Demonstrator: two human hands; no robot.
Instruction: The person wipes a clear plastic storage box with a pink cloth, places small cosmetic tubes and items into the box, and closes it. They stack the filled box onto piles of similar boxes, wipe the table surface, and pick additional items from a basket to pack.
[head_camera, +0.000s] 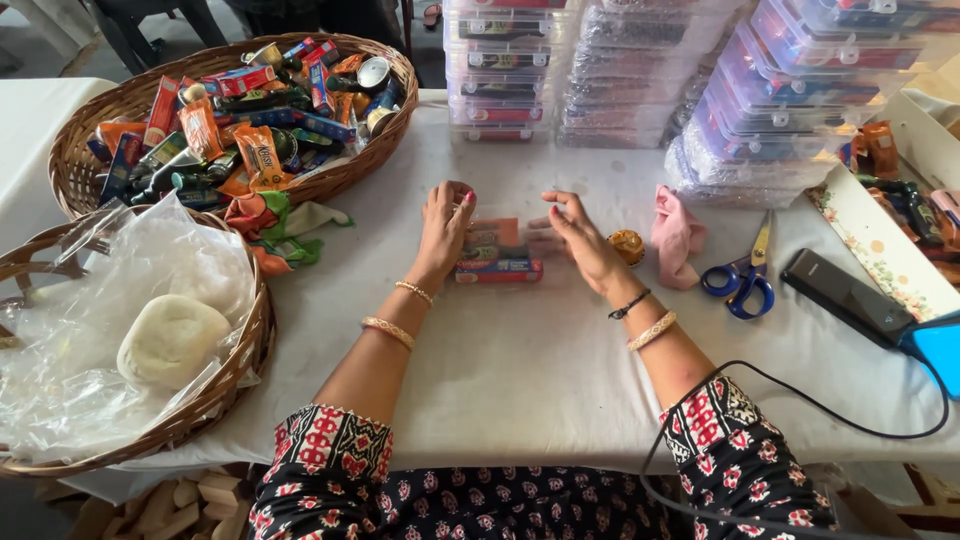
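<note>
Mid-table: small clear box (497, 252) between both hands.
Left hand (444, 226) gripping its left end; right hand (577, 234) open, blurred, just touching. Probably light, stiff, slick; best held by the ends.

Black sleeves with red-white print, gold bangles both wrists, black thread bracelet right.

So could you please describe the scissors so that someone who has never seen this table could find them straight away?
Start at the white table and the stacks of clear plastic boxes along its far edge. In front of the right-hand stack, right of the pink cloth and left of the black device, lie the scissors. Their blue loop handles and yellowish blades set them apart.
</note>
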